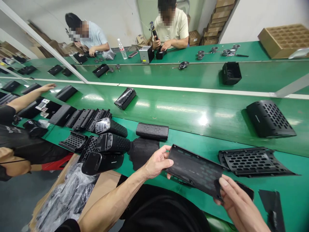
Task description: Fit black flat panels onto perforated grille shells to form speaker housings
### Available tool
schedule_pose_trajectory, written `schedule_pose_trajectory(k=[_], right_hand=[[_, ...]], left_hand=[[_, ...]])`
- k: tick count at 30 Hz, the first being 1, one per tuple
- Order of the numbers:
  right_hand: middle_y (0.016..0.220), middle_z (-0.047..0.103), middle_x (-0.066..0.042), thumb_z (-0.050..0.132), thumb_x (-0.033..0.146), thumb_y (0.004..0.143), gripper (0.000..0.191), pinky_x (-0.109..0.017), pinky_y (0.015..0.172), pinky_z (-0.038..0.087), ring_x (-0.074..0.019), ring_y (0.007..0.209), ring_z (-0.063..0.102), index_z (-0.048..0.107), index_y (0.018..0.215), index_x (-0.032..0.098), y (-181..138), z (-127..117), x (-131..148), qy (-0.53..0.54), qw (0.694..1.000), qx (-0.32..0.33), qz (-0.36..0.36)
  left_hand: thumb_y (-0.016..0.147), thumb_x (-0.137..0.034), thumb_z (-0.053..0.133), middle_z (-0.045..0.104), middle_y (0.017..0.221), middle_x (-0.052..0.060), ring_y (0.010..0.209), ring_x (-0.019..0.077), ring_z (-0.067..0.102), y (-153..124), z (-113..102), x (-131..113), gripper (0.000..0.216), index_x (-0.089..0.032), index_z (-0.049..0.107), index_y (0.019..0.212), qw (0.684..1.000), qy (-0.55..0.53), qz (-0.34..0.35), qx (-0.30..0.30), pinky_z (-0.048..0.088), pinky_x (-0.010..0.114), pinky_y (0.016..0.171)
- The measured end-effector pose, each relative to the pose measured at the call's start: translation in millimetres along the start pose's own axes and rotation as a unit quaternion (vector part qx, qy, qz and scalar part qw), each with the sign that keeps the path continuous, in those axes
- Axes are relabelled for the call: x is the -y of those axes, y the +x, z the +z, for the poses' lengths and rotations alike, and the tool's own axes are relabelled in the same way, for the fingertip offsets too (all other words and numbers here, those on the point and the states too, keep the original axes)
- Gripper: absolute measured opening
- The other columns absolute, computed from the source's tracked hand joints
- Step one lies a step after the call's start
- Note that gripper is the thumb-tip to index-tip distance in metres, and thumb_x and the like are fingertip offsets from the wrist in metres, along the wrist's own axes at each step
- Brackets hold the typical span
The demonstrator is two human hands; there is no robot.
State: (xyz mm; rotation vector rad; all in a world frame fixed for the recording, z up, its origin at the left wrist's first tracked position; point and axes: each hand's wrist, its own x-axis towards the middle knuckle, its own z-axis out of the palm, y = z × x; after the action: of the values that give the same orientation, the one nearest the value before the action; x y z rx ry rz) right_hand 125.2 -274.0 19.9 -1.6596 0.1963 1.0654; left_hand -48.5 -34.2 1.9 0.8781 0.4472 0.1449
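I hold a flat black perforated grille panel [194, 170] between both hands, just above the near edge of the green bench [188, 112]. My left hand [156, 162] grips its left end, thumb on top. My right hand [235, 198] pinches its right end, fingers closed on the edge. A stack of similar black grille panels [253, 161] lies to the right of the held one. Left of my left hand lie several black speaker bodies [108, 151] and a black speaker [152, 131].
A curved black grille shell [267, 118] and a wrapped speaker [125, 98] rest on the belt. A co-worker's arm [29, 96] reaches in at left. Two people work at the far bench. A cardboard box with bagged parts [70, 196] sits below left.
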Motion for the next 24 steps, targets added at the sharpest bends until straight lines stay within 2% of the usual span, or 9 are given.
schedule_pose_trajectory(k=[2,6,11,15,19,24], right_hand=[[0.082,0.055,0.001,0.090,0.059,0.068,0.062,-0.031,0.052,0.044,-0.0180,0.070,0.045,0.067,0.117,0.029,1,7,-3,0.072,0.996,0.033,0.032],[0.093,0.059,0.001,0.093,0.054,0.068,0.055,-0.028,0.048,0.041,-0.0126,0.063,0.037,0.069,0.110,0.027,-1,13,-8,0.078,0.995,0.055,0.035],[0.069,0.045,0.004,0.088,0.051,0.077,0.039,-0.026,0.049,0.038,-0.0113,0.056,0.037,0.062,0.088,0.024,1,7,-17,0.085,0.993,0.077,0.024],[0.063,0.040,0.004,0.085,0.052,0.080,0.041,-0.026,0.048,0.034,-0.0112,0.054,0.036,0.057,0.079,0.022,5,5,-25,0.078,0.994,0.079,0.013],[0.063,0.038,0.005,0.086,0.053,0.077,0.044,-0.024,0.046,0.031,-0.0099,0.052,0.034,0.055,0.076,0.021,7,8,-30,0.074,0.995,0.065,0.006],[0.064,0.036,0.006,0.087,0.052,0.076,0.046,-0.024,0.046,0.032,-0.0097,0.052,0.036,0.054,0.075,0.021,3,9,-28,0.076,0.995,0.062,0.010]], left_hand=[[0.088,-0.034,0.079,0.065,0.095,0.002,0.056,0.0096,0.064,0,-1,0,0.048,-0.020,0.052,0.125,1.000,0.001,0.004,0.008,0.056,0.020,0.043],[0.088,-0.033,0.079,0.065,0.095,0.001,0.055,0.0092,0.064,-1,-3,0,0.046,-0.020,0.053,0.124,1.000,-0.006,-0.001,0.011,0.056,0.021,0.044],[0.090,-0.037,0.076,0.067,0.082,0.000,0.049,0.0120,0.065,-1,-3,-2,0.044,-0.020,0.051,0.122,0.999,-0.019,-0.022,0.019,0.055,0.022,0.042],[0.096,-0.046,0.064,0.066,0.066,-0.002,0.044,0.0150,0.063,2,-4,2,0.037,-0.020,0.048,0.118,0.999,-0.017,-0.040,-0.012,0.053,0.022,0.038],[0.091,-0.050,0.069,0.064,0.064,-0.005,0.038,0.0131,0.059,5,-4,7,0.042,-0.021,0.048,0.113,0.998,0.009,-0.046,-0.053,0.050,0.021,0.033],[0.091,-0.052,0.070,0.064,0.063,-0.004,0.039,0.0120,0.059,5,-2,6,0.042,-0.019,0.050,0.109,0.997,0.031,-0.045,-0.062,0.049,0.020,0.034]])
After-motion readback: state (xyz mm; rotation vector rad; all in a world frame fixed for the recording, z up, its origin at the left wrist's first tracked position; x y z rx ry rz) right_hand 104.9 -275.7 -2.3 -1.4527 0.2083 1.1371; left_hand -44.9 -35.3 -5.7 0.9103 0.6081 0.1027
